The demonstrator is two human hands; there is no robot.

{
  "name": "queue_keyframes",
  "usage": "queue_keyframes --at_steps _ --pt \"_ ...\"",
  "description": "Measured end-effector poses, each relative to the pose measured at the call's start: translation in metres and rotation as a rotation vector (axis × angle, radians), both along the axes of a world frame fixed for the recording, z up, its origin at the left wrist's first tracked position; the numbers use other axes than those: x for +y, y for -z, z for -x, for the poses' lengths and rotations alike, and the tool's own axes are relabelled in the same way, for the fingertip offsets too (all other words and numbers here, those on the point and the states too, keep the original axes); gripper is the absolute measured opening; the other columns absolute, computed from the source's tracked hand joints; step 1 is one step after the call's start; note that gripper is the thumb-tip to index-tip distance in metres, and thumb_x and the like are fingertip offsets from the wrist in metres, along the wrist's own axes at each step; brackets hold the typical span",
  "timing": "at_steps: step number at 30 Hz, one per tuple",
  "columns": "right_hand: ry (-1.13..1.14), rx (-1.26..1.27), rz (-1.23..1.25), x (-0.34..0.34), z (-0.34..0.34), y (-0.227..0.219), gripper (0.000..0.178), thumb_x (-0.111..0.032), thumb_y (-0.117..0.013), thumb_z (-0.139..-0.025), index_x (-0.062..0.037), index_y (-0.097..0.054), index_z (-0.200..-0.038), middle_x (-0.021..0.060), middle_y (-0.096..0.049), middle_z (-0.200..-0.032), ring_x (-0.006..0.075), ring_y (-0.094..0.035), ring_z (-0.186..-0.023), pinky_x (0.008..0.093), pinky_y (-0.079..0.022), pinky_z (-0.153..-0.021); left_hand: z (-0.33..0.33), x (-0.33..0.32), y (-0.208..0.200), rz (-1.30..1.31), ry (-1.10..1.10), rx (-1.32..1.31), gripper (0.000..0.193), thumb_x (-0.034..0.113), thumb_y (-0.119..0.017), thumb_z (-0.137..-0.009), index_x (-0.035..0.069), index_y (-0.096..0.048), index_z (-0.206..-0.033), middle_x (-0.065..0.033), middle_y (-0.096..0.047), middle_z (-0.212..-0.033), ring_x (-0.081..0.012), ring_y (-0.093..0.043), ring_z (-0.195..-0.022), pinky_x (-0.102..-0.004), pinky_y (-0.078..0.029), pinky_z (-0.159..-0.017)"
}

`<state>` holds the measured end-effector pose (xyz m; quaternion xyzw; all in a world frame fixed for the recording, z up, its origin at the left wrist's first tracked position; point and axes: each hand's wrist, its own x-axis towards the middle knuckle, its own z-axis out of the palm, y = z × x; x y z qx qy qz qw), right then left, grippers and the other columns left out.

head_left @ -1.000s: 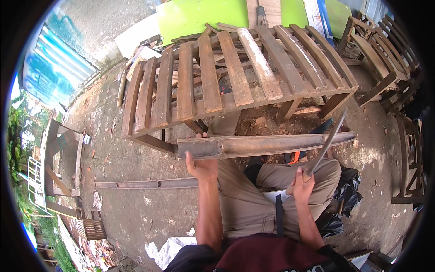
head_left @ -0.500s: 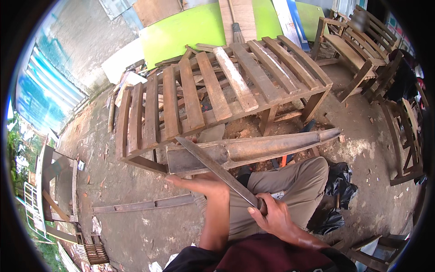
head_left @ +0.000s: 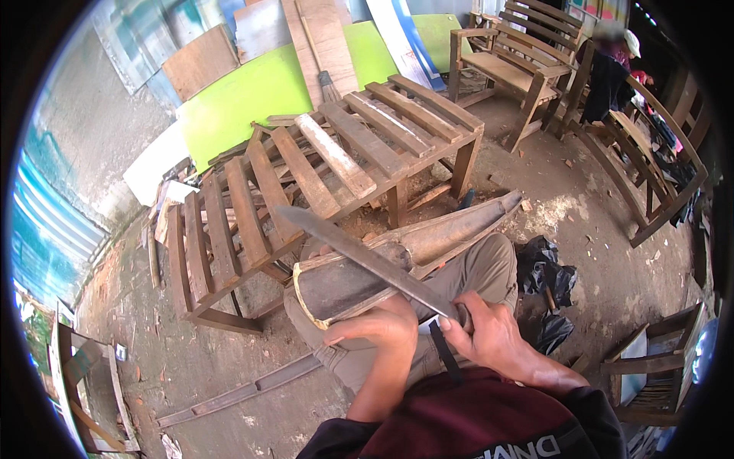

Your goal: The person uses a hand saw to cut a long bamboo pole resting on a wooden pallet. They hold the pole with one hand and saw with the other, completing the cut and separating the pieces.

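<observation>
My left hand (head_left: 375, 325) holds a half-split bamboo length (head_left: 344, 287) from below, its thumb along the near side and what look like fingertips showing at the far edge. The bamboo lies hollow side up across my lap, its pale cut end to the left and its narrower end toward the far right. My right hand (head_left: 489, 333) is closed round the handle of a machete (head_left: 359, 256). The long dark blade slants up to the left above the bamboo's hollow; whether it touches the rim I cannot tell.
A slatted wooden bench frame (head_left: 321, 191) stands just ahead. Another split bamboo strip (head_left: 237, 402) lies on the ground at left. Black plastic bags (head_left: 547, 275) lie to my right, near wooden chairs (head_left: 527, 69). A person (head_left: 608, 76) is at the far right.
The bamboo has come closer to me and tilted, with its left cut end now facing me more. The machete stays in my right hand above it. My view has swung to the right.
</observation>
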<state>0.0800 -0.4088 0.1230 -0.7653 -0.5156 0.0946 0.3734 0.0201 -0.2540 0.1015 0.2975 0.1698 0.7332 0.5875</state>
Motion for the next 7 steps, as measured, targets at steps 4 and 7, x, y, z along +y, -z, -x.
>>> queue_keyframes --at_steps 4,7 --pt "0.012 0.077 -0.047 -0.004 0.006 -0.032 0.037 -0.032 -0.07 -0.096 0.0036 -0.06 -0.1 0.0154 -0.06 -0.056 0.0364 -0.066 -0.052 0.0466 -0.052 -0.049 -0.001 -0.018 0.008 -0.194 0.014 0.261 0.112 0.086 0.001 -0.089 0.002 -0.028 -0.157 -0.015 -0.035 -0.159 -0.0304 -0.032 -0.148 -0.0482 -0.024 -0.124" --pt "-0.048 0.062 -0.077 -0.014 0.015 -0.044 0.042 -0.035 -0.07 -0.096 0.0048 -0.06 -0.104 0.0186 -0.062 -0.059 0.0372 -0.069 -0.055 0.0471 -0.053 -0.05 0.004 -0.034 -0.001 -0.254 -0.001 0.462 0.109 0.083 0.004 -0.09 0.004 -0.023 -0.159 -0.0125 -0.03 -0.163 -0.029 -0.022 -0.154 -0.0477 -0.012 -0.127"
